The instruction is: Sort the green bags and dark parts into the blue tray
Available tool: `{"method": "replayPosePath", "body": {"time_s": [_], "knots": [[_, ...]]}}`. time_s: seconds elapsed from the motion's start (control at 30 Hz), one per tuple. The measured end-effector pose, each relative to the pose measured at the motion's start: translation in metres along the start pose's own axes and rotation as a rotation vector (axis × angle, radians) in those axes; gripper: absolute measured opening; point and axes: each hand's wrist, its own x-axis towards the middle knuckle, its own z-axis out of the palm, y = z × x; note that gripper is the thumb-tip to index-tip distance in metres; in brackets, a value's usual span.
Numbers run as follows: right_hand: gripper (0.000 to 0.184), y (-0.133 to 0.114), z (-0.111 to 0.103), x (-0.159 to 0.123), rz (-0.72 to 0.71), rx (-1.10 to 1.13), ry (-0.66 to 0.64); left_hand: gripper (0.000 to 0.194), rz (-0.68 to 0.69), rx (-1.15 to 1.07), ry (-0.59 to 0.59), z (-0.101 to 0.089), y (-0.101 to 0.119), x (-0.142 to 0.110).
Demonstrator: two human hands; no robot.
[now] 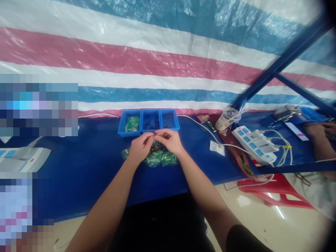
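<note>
My left hand and my right hand meet over the blue table, fingertips pinched together on a small part too tiny to name. Right under them lies a heap of small green parts mixed with dark bits. Just behind my hands stand three joined blue bins: the left one holds green parts, the middle one dark parts, the right one a few small dark pieces.
To the right lie a clear plastic cup, a white power strip with cables, and a small white packet. Another person's hand rests at far right. A red stool stands below the table edge. A white device sits at left.
</note>
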Motion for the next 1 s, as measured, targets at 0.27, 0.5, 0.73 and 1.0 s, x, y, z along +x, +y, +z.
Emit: {"method": "replayPosePath", "body": {"time_s": [0.27,0.5,0.73,1.0], "knots": [[0.032,0.0018,0.0009,-0.0005,0.011,-0.034,-0.026,0.029,0.005,0.039,-0.01,-0.0034,0.0018,0.0008],[0.03,0.0012,0.0025,-0.0006,0.001,-0.021,-0.032,0.028,0.022,0.078,-0.047,-0.0045,-0.0019,0.0013],[0.03,0.0032,-0.0004,0.0001,-0.003,0.005,-0.027,0.029,-0.001,0.022,0.022,-0.0007,-0.0009,0.0005],[0.032,0.004,0.0007,0.0001,0.021,0.02,-0.046,0.026,0.029,0.035,0.035,-0.0027,0.003,0.0024]]}}
